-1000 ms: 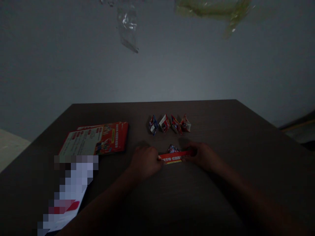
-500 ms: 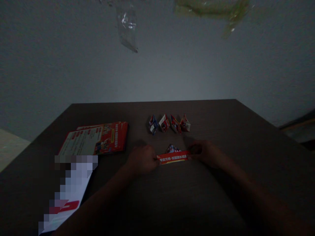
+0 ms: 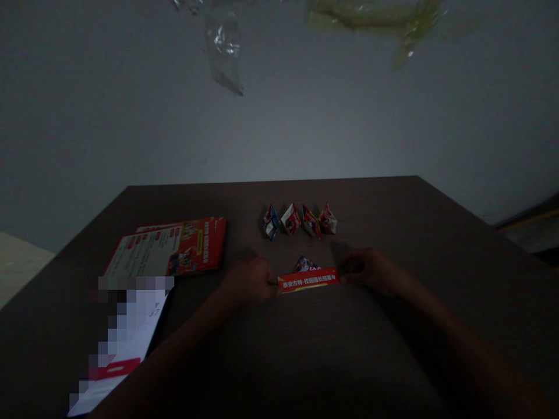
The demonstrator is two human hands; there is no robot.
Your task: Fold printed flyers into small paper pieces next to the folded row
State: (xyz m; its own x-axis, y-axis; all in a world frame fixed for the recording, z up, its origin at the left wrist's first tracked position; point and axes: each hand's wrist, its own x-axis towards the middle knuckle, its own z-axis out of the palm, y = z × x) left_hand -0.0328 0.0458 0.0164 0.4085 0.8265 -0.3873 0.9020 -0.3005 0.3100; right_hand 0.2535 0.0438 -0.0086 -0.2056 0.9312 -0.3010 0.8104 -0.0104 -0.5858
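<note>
A folded red paper with white lettering spans the gap between my hands, low over the dark table. Its left end is pinched by my left hand, fingers closed. At the other end, the thumb and fingers of my right hand pinch the corner. Just behind the strip shows a multicoloured printed paper piece, partly hidden by it. Farther back stands a row of several small folded paper shapes, printed in red, white and blue.
A stack of red and white printed leaflets lies at the left of the table. In front of it is a white, partly blurred-out flat item. The grey wall rises behind, with tape on it.
My right hand's fingers have shifted slightly right towards the paper's end, uncovering more of its lettering. My left hand stays at its end.
</note>
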